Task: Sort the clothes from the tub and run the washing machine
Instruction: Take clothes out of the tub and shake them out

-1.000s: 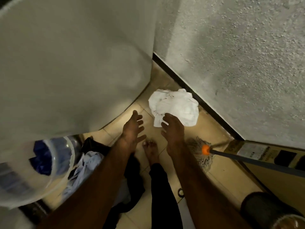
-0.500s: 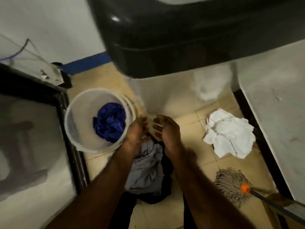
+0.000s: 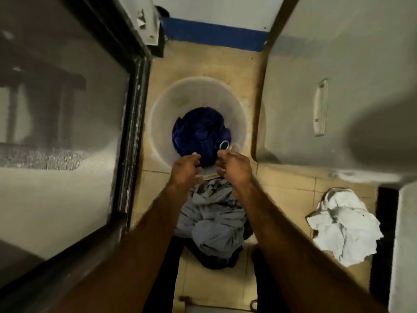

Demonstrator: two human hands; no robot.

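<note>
- Translucent white round plastic tub (image 3: 171,102) stands on the tan tiled floor (image 3: 203,62); inside, one crumpled dark-blue garment (image 3: 199,134).
- Grey-blue heap of clothes (image 3: 214,220) just beside the tub's near rim; crumpled white cloth (image 3: 345,224) well apart.
- Left hand (image 3: 185,169) loosely curled, empty; right hand (image 3: 235,166) blurred, grip unclear.

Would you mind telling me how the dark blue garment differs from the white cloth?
The dark blue garment lies inside the tub, while the white cloth lies on the floor tiles. The dark blue garment is just beyond the left hand and right hand; the white cloth lies well off to their right. Both are crumpled.
</note>
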